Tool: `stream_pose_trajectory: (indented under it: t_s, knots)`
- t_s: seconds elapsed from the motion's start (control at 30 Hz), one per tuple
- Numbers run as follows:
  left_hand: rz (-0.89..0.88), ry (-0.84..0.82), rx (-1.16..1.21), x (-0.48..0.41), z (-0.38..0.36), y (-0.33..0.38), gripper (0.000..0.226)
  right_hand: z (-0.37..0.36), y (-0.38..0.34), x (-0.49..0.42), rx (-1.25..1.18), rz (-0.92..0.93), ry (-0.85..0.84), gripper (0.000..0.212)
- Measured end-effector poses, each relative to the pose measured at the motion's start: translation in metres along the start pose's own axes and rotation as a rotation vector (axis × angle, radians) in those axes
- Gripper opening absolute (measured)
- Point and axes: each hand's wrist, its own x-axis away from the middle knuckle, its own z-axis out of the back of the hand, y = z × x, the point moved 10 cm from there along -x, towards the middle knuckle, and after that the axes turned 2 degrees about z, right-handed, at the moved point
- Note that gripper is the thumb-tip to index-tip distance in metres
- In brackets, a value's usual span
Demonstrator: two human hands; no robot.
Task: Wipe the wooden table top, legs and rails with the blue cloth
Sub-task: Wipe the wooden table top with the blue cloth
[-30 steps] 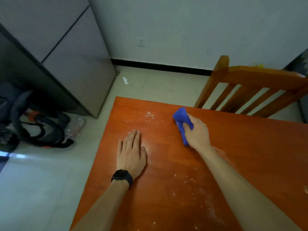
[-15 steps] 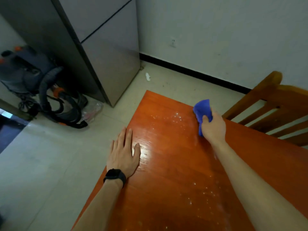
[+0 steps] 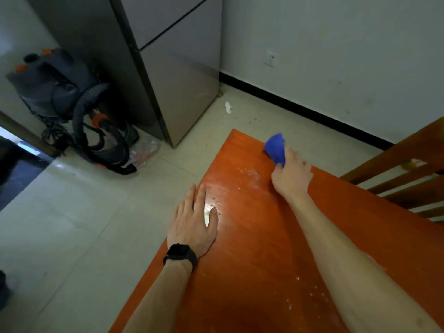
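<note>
At the bottom of the frame both forearms reach out over the table (image 3: 252,272), and white specks (image 3: 310,294) still dot the wood at lower right. Mid-frame, the left hand (image 3: 194,222), with a black watch (image 3: 180,254) on its wrist, lies flat with straight fingers on the table's left edge and holds nothing; it looks like a brace. Further up, the right hand (image 3: 292,176) grips the bunched cloth (image 3: 276,147), fingers curled round it.

Over the last second that hand has carried the cloth from the middle of the top out to the far edge, close to the far corner. The cloth's tip seems to lift slightly past the edge, though the blur makes this unsure. A dusty smear (image 3: 247,175) remains just left of the hand, so I judge the far strip only partly wiped. The near specks, the legs and the rails are all yet to do.

Beyond the table, a chair (image 3: 396,169) stands at the right, a paper scrap (image 3: 228,107) lies on the floor, and a fridge (image 3: 177,68) and a vacuum (image 3: 62,92) fill the upper left.
</note>
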Motion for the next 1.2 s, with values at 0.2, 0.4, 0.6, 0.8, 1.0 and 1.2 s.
stream_pose_trajectory:
  t_s: [0.2,0.4,0.6,0.8,1.0,1.2]
  knots:
    - [-0.007,-0.027,0.011,0.001,-0.004,-0.003,0.067,-0.038,-0.068,0.026,-0.31,0.356,-0.324,0.054]
    - [-0.014,-0.007,0.006,0.0,-0.006,-0.005,0.07,-0.017,-0.047,-0.025,-0.144,0.039,-0.093,0.061]
    - [0.01,-0.016,0.078,-0.001,0.0,-0.005,0.068,-0.054,-0.105,-0.003,-0.445,0.197,-0.382,0.057]
    - [0.02,0.008,0.132,-0.004,-0.001,-0.01,0.068,-0.046,-0.118,-0.035,-0.169,0.222,-0.124,0.062]
    - [0.047,0.003,0.164,-0.002,-0.001,-0.016,0.067,-0.064,-0.145,0.004,-0.287,0.387,-0.459,0.054]
    - [0.046,-0.001,0.101,-0.003,-0.002,-0.012,0.066,-0.04,-0.093,0.006,-0.048,0.26,-0.111,0.06]
